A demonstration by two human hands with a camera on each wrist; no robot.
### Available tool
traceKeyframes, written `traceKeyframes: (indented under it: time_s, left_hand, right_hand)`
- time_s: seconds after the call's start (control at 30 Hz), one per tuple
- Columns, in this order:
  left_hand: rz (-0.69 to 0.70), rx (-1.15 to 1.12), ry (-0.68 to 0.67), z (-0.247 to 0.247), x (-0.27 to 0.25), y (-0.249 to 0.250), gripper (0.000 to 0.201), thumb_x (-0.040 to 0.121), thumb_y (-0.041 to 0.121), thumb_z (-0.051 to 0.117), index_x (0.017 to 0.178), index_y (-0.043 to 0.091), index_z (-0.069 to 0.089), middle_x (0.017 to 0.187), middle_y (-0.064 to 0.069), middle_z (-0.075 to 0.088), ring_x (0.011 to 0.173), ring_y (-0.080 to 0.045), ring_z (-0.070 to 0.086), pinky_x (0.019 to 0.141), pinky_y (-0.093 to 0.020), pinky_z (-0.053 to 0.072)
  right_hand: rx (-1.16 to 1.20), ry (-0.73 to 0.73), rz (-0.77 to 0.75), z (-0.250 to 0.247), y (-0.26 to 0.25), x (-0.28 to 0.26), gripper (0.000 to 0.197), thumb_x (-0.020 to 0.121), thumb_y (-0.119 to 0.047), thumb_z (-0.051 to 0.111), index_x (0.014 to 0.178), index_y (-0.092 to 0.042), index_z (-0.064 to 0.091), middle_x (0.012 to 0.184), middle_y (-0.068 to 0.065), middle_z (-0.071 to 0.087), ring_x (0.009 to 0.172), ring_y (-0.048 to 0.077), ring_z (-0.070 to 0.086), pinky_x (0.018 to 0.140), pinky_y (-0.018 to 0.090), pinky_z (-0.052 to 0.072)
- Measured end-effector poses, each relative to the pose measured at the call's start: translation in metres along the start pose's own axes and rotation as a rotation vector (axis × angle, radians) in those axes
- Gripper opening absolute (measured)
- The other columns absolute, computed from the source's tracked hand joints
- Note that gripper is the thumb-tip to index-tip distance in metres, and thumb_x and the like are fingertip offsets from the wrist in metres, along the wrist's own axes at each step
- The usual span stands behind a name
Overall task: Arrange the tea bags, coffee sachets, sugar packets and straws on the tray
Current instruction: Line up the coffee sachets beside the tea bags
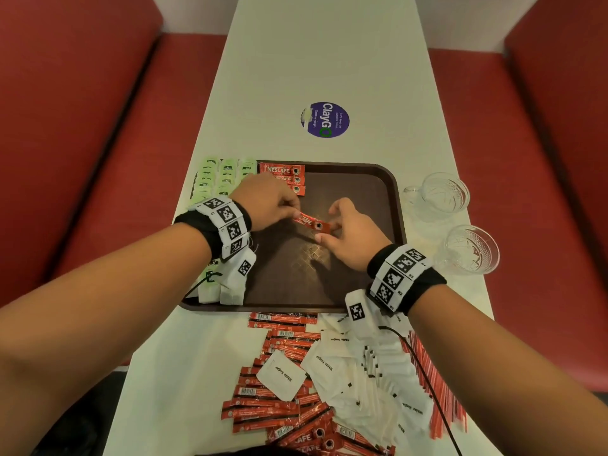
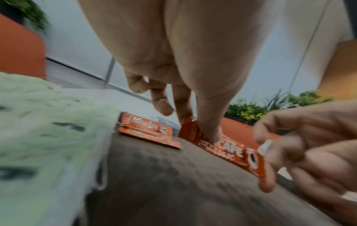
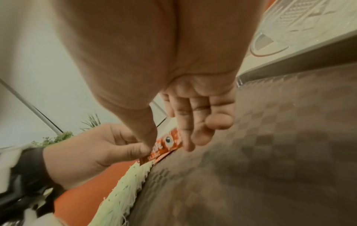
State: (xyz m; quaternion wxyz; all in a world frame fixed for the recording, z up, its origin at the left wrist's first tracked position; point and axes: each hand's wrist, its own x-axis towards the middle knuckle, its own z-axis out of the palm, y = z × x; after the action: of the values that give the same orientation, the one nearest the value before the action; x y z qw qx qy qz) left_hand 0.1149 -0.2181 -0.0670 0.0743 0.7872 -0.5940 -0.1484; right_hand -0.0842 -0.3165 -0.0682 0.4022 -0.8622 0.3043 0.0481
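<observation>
Dozens of loose red coffee sachets (image 1: 279, 403) lie heaped on the white table (image 1: 329, 60) at 6 o'clock, nearest the person, with a spread of white sugar packets (image 1: 362, 373) overlapping them toward 5 o'clock and a bundle of thin red straws (image 1: 437, 386) along the right edge of that spread. Just beyond this pile sits the brown tray (image 1: 398, 199).

Above the middle of the tray, both hands share one Nescafe sachet (image 1: 312, 222), which lies slanted from 10 o'clock down to 4 o'clock. The left hand (image 1: 269, 202) pinches its far-left end between thumb and fingers; the left wrist view shows the thumb pressed on the printed face. The right hand (image 1: 348, 235) pinches the end that carries the cup picture, thumb and forefinger closed on it, the other fingers relaxed. Whether the sachet touches the tray floor cannot be told.

At the tray's 9 to 11 o'clock side, rows of pale green tea bags (image 1: 217, 179) overlap each other, partly hidden by the left wrist. At 12 o'clock, three sachets (image 1: 286, 179) are laid in a neat overlapping column against the far rim.

Two clear glass cups (image 1: 441, 195) stand on the table at 3 o'clock of the tray, apart from it. Farther off, at 12 o'clock, a round purple sticker (image 1: 325, 119) is stuck to the table.
</observation>
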Motion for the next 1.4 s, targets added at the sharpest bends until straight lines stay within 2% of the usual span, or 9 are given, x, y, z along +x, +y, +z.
traceKeyframes:
  time_s: [0.1, 0.23, 0.37, 0.5, 0.7, 0.9, 1.03, 1.2, 1.4]
  left_hand:
    - [-0.194, 0.111, -0.065, 0.004, 0.003, -0.018, 0.017, 0.090, 0.051, 0.063, 0.094, 0.038, 0.072, 0.086, 0.015, 0.066, 0.093, -0.015, 0.059, 0.094, -0.041, 0.045]
    - [-0.291, 0.202, -0.096, 0.010, 0.010, -0.023, 0.018, 0.089, 0.052, 0.064, 0.097, 0.038, 0.072, 0.097, 0.013, 0.069, 0.104, -0.018, 0.059, 0.097, -0.044, 0.043]
    - [-0.245, 0.156, -0.086, 0.016, 0.015, -0.017, 0.020, 0.087, 0.049, 0.067, 0.104, 0.038, 0.070, 0.098, 0.015, 0.071, 0.103, -0.016, 0.060, 0.095, -0.042, 0.047]
    - [-0.230, 0.186, -0.145, 0.014, 0.023, -0.011, 0.017, 0.087, 0.042, 0.070, 0.103, 0.036, 0.072, 0.099, 0.011, 0.070, 0.101, -0.016, 0.061, 0.090, -0.037, 0.050]
    - [-0.289, 0.195, -0.070, 0.009, 0.037, -0.013, 0.021, 0.086, 0.037, 0.073, 0.106, 0.029, 0.072, 0.113, 0.000, 0.065, 0.104, -0.024, 0.062, 0.083, -0.035, 0.048]
    - [-0.310, 0.137, -0.007, 0.006, 0.044, -0.015, 0.039, 0.078, 0.027, 0.083, 0.113, 0.021, 0.068, 0.128, -0.008, 0.048, 0.115, -0.029, 0.052, 0.094, -0.038, 0.045]
    - [-0.275, 0.164, -0.079, 0.003, 0.050, -0.014, 0.037, 0.083, 0.027, 0.079, 0.118, 0.019, 0.068, 0.135, -0.006, 0.048, 0.124, -0.027, 0.047, 0.098, -0.038, 0.042]
    - [-0.285, 0.141, -0.123, 0.001, 0.051, -0.011, 0.039, 0.088, 0.029, 0.074, 0.124, 0.018, 0.066, 0.134, -0.007, 0.052, 0.121, -0.028, 0.054, 0.098, -0.037, 0.043]
    - [-0.226, 0.014, 0.042, -0.008, 0.015, 0.001, 0.030, 0.088, 0.034, 0.072, 0.116, 0.023, 0.068, 0.130, -0.005, 0.055, 0.121, -0.026, 0.051, 0.103, -0.040, 0.042]
  right_hand:
    - [-0.120, -0.141, 0.020, 0.002, 0.008, -0.005, 0.053, 0.083, -0.043, 0.076, 0.122, -0.023, 0.047, 0.103, -0.009, 0.064, 0.090, 0.011, 0.062, 0.079, 0.028, 0.050]
    - [-0.300, -0.447, 0.022, 0.004, 0.007, -0.020, 0.041, 0.073, -0.045, 0.084, 0.104, -0.025, 0.065, 0.096, -0.009, 0.068, 0.088, 0.012, 0.064, 0.080, 0.028, 0.053]
    - [-0.354, -0.545, 0.023, 0.012, 0.005, -0.032, 0.023, 0.077, -0.031, 0.084, 0.096, -0.021, 0.074, 0.085, -0.007, 0.070, 0.069, 0.008, 0.064, 0.057, 0.017, 0.049]
    - [-0.369, -0.534, -0.002, 0.017, 0.009, -0.034, 0.018, 0.078, -0.030, 0.083, 0.093, -0.020, 0.077, 0.088, -0.006, 0.072, 0.077, 0.011, 0.065, 0.064, 0.020, 0.050]
    - [-0.384, -0.510, -0.029, 0.020, 0.011, -0.034, 0.017, 0.078, -0.031, 0.082, 0.091, -0.020, 0.078, 0.089, -0.006, 0.073, 0.084, 0.012, 0.066, 0.074, 0.025, 0.053]
    - [-0.355, -0.510, -0.028, 0.019, 0.012, -0.034, 0.017, 0.079, -0.030, 0.082, 0.092, -0.020, 0.078, 0.090, -0.006, 0.073, 0.083, 0.011, 0.066, 0.072, 0.023, 0.052]
    - [-0.338, -0.504, -0.031, 0.017, 0.011, -0.036, 0.017, 0.079, -0.028, 0.082, 0.092, -0.018, 0.078, 0.087, -0.006, 0.073, 0.077, 0.008, 0.064, 0.072, 0.022, 0.054]
    - [-0.352, -0.507, -0.022, 0.017, 0.009, -0.037, 0.017, 0.079, -0.029, 0.082, 0.093, -0.018, 0.078, 0.086, -0.007, 0.072, 0.080, 0.011, 0.065, 0.075, 0.025, 0.056]
    - [-0.412, -0.483, -0.030, 0.021, 0.004, -0.045, 0.030, 0.082, -0.034, 0.079, 0.108, -0.021, 0.071, 0.094, -0.007, 0.066, 0.083, 0.011, 0.061, 0.068, 0.021, 0.046]
